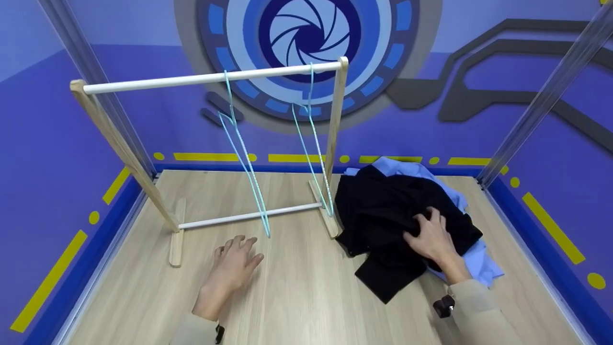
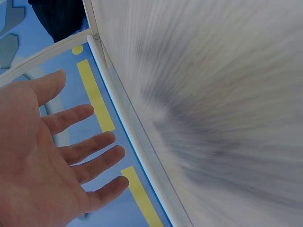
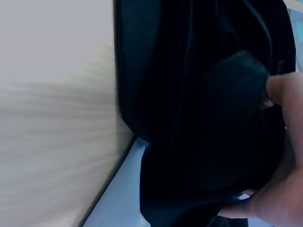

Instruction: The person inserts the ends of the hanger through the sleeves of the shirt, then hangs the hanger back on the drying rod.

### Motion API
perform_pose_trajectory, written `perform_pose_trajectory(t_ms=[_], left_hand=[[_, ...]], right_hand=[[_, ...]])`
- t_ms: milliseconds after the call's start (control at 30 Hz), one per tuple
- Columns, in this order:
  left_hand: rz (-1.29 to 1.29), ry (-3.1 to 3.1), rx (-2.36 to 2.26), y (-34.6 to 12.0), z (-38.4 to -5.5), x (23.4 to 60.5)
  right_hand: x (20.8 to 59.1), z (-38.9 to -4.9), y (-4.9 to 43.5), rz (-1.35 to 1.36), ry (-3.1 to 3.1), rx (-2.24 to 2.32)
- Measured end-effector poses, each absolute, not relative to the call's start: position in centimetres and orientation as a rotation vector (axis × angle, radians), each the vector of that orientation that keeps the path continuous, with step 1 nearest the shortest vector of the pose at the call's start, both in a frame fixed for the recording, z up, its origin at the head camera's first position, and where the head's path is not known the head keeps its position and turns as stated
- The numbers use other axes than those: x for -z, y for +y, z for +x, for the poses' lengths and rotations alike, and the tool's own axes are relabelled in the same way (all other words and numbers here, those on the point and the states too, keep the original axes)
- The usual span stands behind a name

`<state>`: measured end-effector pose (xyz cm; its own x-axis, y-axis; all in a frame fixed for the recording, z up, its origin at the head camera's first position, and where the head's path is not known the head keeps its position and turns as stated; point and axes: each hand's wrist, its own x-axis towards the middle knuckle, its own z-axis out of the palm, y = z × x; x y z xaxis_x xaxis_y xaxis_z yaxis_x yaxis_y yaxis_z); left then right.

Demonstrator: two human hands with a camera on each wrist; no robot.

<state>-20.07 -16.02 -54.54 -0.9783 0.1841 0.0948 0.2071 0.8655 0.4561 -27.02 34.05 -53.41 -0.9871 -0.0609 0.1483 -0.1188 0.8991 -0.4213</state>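
A crumpled black garment (image 1: 378, 201) lies in a heap at the right of the table, over a light blue garment (image 1: 483, 261). My right hand (image 1: 433, 237) is on top of it, gripping a fold of the black cloth; the right wrist view has fingers (image 3: 281, 90) on the fabric (image 3: 203, 127) and some tips hidden in it. My left hand (image 1: 232, 266) hovers over the table with spread, relaxed fingers and holds nothing. Just beyond it, a turquoise hanger (image 1: 249, 163) hangs from the rack. Another turquoise hanger (image 1: 313, 139) hangs near the rack's right post.
The wooden rack (image 1: 107, 127) with a white top rail (image 1: 191, 81) stands at the back left of the table (image 1: 292, 287). Its right foot (image 1: 328, 225) is close against the clothes. Blue printed walls (image 1: 392, 134) enclose the back and sides.
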Motion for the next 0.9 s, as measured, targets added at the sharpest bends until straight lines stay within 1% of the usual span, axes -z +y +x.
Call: perform_pose_trajectory(t_ms=[300,567,900], left_hand=[[-0.307,-2.989,0.746,-16.0,-20.0,54.7],[-0.329,-2.964,0.734,-15.8,-19.9,55.1],[-0.356,-2.965,0.775,-15.1,-19.8,55.2]], right_hand=[[53.4,-27.5,33.2,0.083,-3.032,-0.655],[53.8,-27.9,32.7,0.082,-3.126,-0.547],[54.8,-27.5,32.3,0.172,-2.909,-0.409]])
